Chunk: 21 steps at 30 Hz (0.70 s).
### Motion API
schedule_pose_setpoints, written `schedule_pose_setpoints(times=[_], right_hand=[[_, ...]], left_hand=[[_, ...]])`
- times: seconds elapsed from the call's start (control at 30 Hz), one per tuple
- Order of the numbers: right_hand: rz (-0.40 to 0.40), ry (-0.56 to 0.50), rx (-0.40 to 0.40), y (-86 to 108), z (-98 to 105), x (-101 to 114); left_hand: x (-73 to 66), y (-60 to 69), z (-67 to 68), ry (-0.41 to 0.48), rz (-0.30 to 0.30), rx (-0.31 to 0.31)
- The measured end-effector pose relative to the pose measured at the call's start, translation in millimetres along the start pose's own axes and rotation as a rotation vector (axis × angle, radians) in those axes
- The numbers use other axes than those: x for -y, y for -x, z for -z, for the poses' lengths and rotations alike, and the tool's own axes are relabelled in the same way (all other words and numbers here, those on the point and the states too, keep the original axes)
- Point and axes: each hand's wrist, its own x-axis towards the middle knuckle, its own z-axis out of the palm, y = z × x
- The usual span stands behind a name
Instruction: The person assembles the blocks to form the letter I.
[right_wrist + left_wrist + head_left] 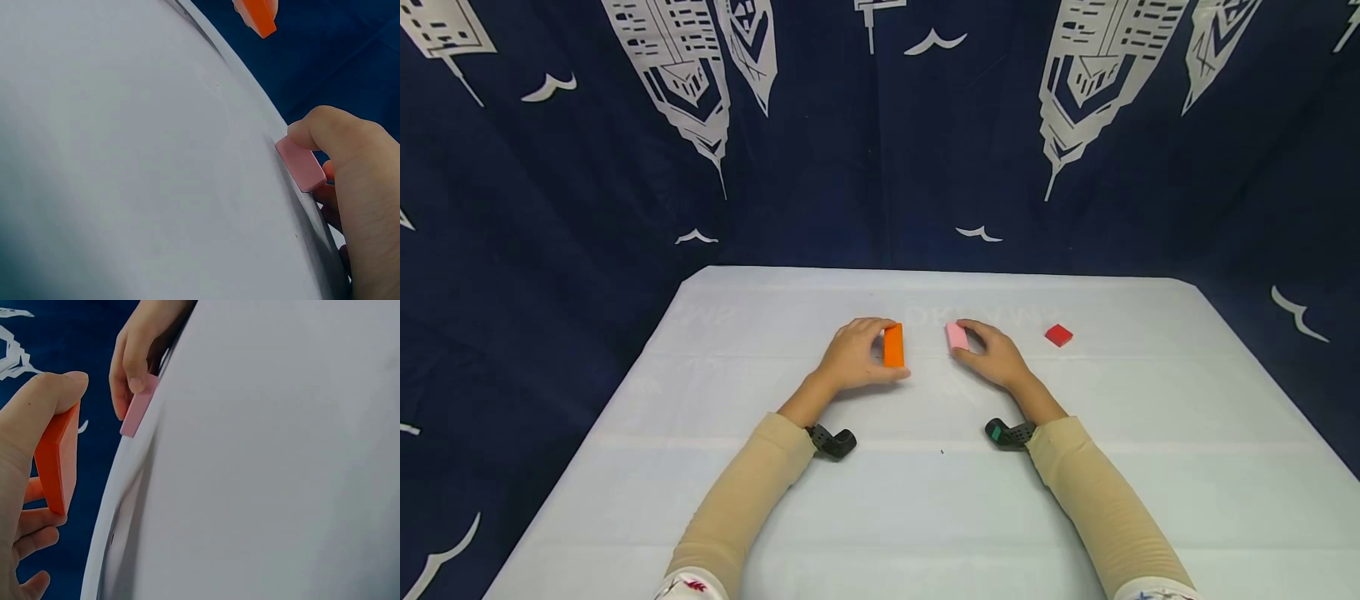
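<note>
An orange rectangular block [893,345] is pinched between the thumb and fingers of my left hand [859,354]. In the left wrist view the orange block [59,462] is held along its length and appears raised off the table. My right hand [995,357] grips a pink block [957,336] to the right of it, thumb on the near end and fingers at the far end. Seen from the right wrist, the pink block [301,165] looks to be down at the tabletop. A gap separates the two blocks.
A red block [1059,335] lies on the white table [917,500], to the right of my right hand. Dark wrist devices [833,443] sit at both cuffs. Behind the table's far edge hangs a navy patterned cloth [820,167].
</note>
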Motion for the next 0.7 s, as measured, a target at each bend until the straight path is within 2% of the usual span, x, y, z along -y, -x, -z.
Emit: schedule_pose_setpoints(times=[0.2,0.7], right_hand=[[-0.009,-0.002,0.004,-0.5,0,0],[-0.027,0.013,0.018,-1.4,-1,-1]], left_hand=[[-6.2,-0.9,-2.9,0.002,-0.015,-0.011],[-18.7,-3.1,-10.8,-0.033,-0.047,0.008]])
